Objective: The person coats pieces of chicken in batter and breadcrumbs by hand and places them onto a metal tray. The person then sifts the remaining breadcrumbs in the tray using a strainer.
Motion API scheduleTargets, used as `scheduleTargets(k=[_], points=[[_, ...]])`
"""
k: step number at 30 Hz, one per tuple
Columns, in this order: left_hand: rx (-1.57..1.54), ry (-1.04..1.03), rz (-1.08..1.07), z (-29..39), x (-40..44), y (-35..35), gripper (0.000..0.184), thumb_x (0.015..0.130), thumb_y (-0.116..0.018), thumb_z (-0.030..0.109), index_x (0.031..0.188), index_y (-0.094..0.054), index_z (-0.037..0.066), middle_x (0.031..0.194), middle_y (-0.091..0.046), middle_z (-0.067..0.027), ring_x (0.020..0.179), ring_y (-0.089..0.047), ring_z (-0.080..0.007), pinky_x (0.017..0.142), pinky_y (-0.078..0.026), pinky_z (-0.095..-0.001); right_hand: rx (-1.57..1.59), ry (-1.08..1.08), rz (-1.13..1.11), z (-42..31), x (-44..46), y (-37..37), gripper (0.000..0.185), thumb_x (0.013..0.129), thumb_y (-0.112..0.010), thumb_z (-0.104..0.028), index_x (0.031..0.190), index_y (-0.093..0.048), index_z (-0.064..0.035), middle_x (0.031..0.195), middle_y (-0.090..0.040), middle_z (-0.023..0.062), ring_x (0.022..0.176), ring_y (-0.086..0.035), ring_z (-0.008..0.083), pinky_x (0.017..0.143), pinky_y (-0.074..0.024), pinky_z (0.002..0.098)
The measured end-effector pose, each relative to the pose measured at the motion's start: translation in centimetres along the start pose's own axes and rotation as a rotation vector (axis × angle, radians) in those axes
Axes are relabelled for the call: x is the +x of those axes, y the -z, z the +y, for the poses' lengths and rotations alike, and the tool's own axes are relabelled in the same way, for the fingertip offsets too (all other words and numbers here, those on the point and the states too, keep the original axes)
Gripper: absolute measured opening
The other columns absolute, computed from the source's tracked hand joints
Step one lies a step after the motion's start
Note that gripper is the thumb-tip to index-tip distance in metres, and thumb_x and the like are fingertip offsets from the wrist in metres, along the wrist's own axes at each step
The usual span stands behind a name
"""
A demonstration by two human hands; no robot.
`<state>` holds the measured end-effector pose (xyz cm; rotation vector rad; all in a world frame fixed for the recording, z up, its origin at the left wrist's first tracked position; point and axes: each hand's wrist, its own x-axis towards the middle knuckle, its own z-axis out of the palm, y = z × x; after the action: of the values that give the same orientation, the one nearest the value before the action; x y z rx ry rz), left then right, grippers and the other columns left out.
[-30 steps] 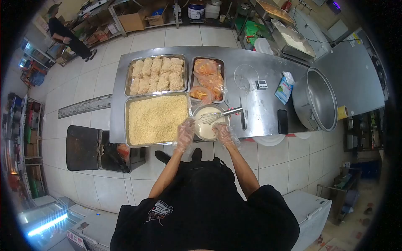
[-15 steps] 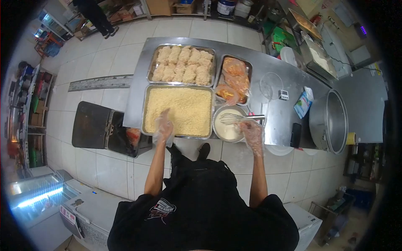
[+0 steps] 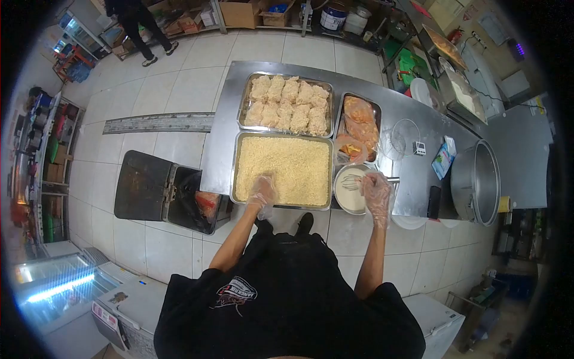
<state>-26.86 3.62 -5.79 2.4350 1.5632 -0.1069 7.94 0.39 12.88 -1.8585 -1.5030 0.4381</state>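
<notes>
My left hand (image 3: pixel 262 190), in a clear plastic glove, is at the front of a metal tray (image 3: pixel 234 170) of pale breadcrumbs (image 3: pixel 293 164). Its fingers lie loosely over the crumbs, holding nothing I can see. My right hand (image 3: pixel 376 190), also gloved, is closed around the middle of a whisk (image 3: pixel 351 182), over a bowl (image 3: pixel 338 200) of white batter (image 3: pixel 350 197). The whisk's wires are in the bowl and its handle end sticks out to the right. Behind the crumbs, a second tray (image 3: pixel 241 116) bears rows of breaded pieces (image 3: pixel 290 105).
A tray of marinated raw meat (image 3: pixel 362 125) with a plastic bag stands behind the bowl. Farther right are a wire strainer (image 3: pixel 403 140), a timer (image 3: pixel 419 148), a blue-white packet (image 3: pixel 444 157), a black phone (image 3: pixel 433 202) and a large pot (image 3: pixel 475 182). An open bin (image 3: pixel 167 191) stands left of the table.
My view has shifted, moving the table right and down in the picture. My left fingers have drawn back toward the crumb tray's front edge. My right hand has moved up over the whisk.
</notes>
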Motion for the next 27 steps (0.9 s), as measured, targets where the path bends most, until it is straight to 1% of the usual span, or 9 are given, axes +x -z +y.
scheduleTargets(k=[4, 6, 9, 15, 17, 19, 23, 25, 27], points=[[0.33, -0.132, -0.028, -2.4, -0.8, -1.2, 0.055, 0.075, -0.05, 0.013, 0.126, -0.049, -0.005, 0.105, -0.062, -0.0215, 0.098, -0.059, -0.033, 0.088, -0.043, -0.0414, 0.298, 0.024, -0.06, -4.8, 0.8, -5.2, 0.018, 0.079, -0.063, -0.01, 0.095, -0.063, -0.0001, 0.082, -0.063, 0.0117, 0.071, -0.061, 0.0196, 0.067, -0.0489, 0.0325], [-0.568, 0.052, 0.309, -4.6, -0.8, -3.5, 0.053, 0.074, -0.055, 0.012, 0.126, -0.05, -0.003, 0.111, -0.06, -0.0188, 0.102, -0.058, -0.0308, 0.086, -0.044, -0.0405, 0.538, -0.025, -0.091, -1.6, 1.4, -10.6, 0.021, 0.079, -0.063, -0.007, 0.099, -0.063, -0.0003, 0.087, -0.063, 0.0118, 0.073, -0.06, 0.0189, 0.068, -0.0491, 0.0314], [-0.622, 0.214, 0.189, -4.8, -2.6, 0.5, 0.04, 0.077, -0.051, 0.005, 0.116, -0.054, -0.005, 0.094, -0.064, -0.0144, 0.091, -0.061, -0.0239, 0.079, -0.048, -0.0345, 0.813, 0.023, -0.235, 3.9, 0.8, -17.9, 0.026, 0.078, -0.059, -0.001, 0.103, -0.06, -0.0006, 0.091, -0.062, 0.0107, 0.082, -0.06, 0.0188, 0.072, -0.0492, 0.0307], [-1.967, 0.546, -0.102, -4.5, -3.1, 0.9, 0.038, 0.085, -0.052, 0.008, 0.123, -0.052, 0.006, 0.078, -0.054, -0.0021, 0.074, -0.052, -0.0127, 0.067, -0.046, -0.0247, 0.282, -0.23, -0.598, 6.4, -5.6, -24.9, 0.026, 0.086, -0.052, -0.003, 0.112, -0.052, -0.0008, 0.089, -0.058, 0.0099, 0.078, -0.062, 0.0193, 0.06, -0.0525, 0.0336], [-2.005, 0.518, -0.282, -4.9, -1.5, -2.5, 0.039, 0.09, -0.052, 0.012, 0.128, -0.048, 0.01, 0.076, -0.049, 0.0016, 0.068, -0.05, -0.011, 0.061, -0.045, -0.023, 1.124, -0.926, -0.341, 0.3, -6.5, -24.1, 0.025, 0.083, -0.052, 0.0, 0.108, -0.052, -0.0015, 0.091, -0.057, 0.0107, 0.075, -0.062, 0.0224, 0.06, -0.0534, 0.0342], [-2.343, 0.357, 0.04, -2.9, -1.5, 0.7, 0.035, 0.092, -0.052, 0.015, 0.126, -0.046, 0.01, 0.078, -0.05, 0.0016, 0.064, -0.05, -0.011, 0.055, -0.045, -0.0259, 1.148, -0.799, -0.369, 2.7, -7.2, -25.6, 0.025, 0.081, -0.055, 0.004, 0.105, -0.052, -0.0021, 0.091, -0.056, 0.0093, 0.078, -0.062, 0.024, 0.067, -0.056, 0.0363], [-2.037, 0.615, 0.139, -3.3, -1.7, 1.1, 0.034, 0.092, -0.053, 0.016, 0.125, -0.047, 0.012, 0.079, -0.05, 0.0008, 0.064, -0.051, -0.0112, 0.054, -0.045, -0.0274, 1.022, -0.656, -0.309, 2.3, -8.5, -26.2, 0.023, 0.08, -0.061, 0.003, 0.101, -0.053, -0.0033, 0.09, -0.055, 0.007, 0.078, -0.061, 0.0225, 0.077, -0.0567, 0.0408], [-2.08, 0.528, -0.278, -4.3, 0.0, -1.4, 0.052, 0.092, -0.055, 0.038, 0.129, -0.042, 0.005, 0.088, -0.053, 0.0003, 0.076, -0.051, -0.0099, 0.065, -0.044, -0.0233, 0.98, -0.71, -0.366, 1.9, -7.9, -27.1, 0.022, 0.08, -0.062, 0.001, 0.1, -0.053, -0.0038, 0.09, -0.055, 0.0064, 0.078, -0.061, 0.0222, 0.078, -0.0568, 0.0415], [-1.831, 0.242, -0.047, -4.8, 0.5, -1.8, 0.056, 0.092, -0.052, 0.039, 0.131, -0.039, 0.002, 0.095, -0.055, -0.004, 0.084, -0.053, -0.0148, 0.074, -0.045, -0.0272, 1.341, -0.676, -0.289, 1.2, -6.7, -26.3, 0.023, 0.081, -0.065, -0.002, 0.101, -0.053, -0.0034, 0.092, -0.056, 0.0073, 0.081, -0.061, 0.0217, 0.077, -0.0554, 0.0371]])
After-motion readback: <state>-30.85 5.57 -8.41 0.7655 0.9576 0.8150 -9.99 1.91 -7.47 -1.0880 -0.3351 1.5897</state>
